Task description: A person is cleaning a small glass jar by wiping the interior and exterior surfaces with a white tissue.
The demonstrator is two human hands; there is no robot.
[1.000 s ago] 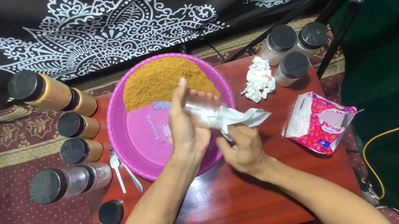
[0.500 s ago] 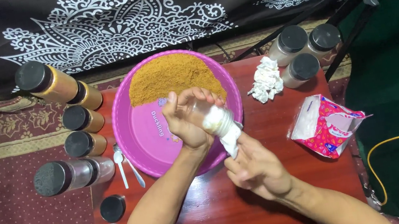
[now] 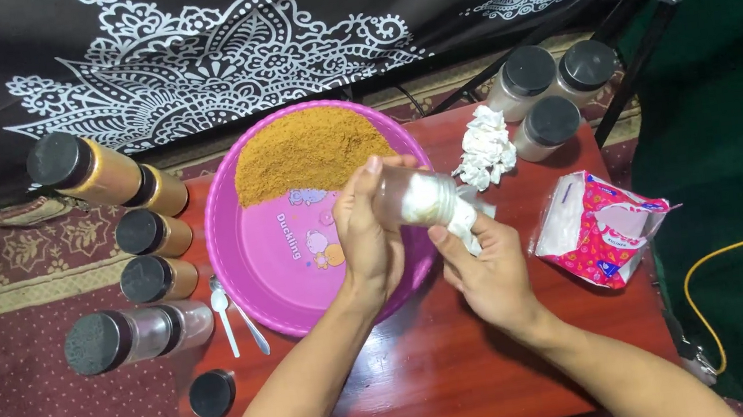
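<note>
My left hand (image 3: 365,233) grips a clear plastic jar (image 3: 408,197) lying on its side over the right rim of a pink basin (image 3: 274,269). White tissue (image 3: 461,216) is stuffed into the jar's mouth, and my right hand (image 3: 484,265) pinches that tissue from below and to the right. The basin holds a heap of brown powder (image 3: 311,149) at its far side. Both hands hover above the red table (image 3: 431,373).
Black-lidded jars filled with brown powder (image 3: 114,175) line the table's left side, with one empty jar (image 3: 135,335). Two white spoons (image 3: 232,308) lie beside the basin. Loose lids (image 3: 211,394) sit front left. Three empty jars (image 3: 547,90), crumpled tissue (image 3: 486,150) and a pink tissue pack (image 3: 599,226) are right.
The jar has turned and come nearer the basin's rim in my left hand. My right hand has pushed the tissue further into the jar's mouth.
</note>
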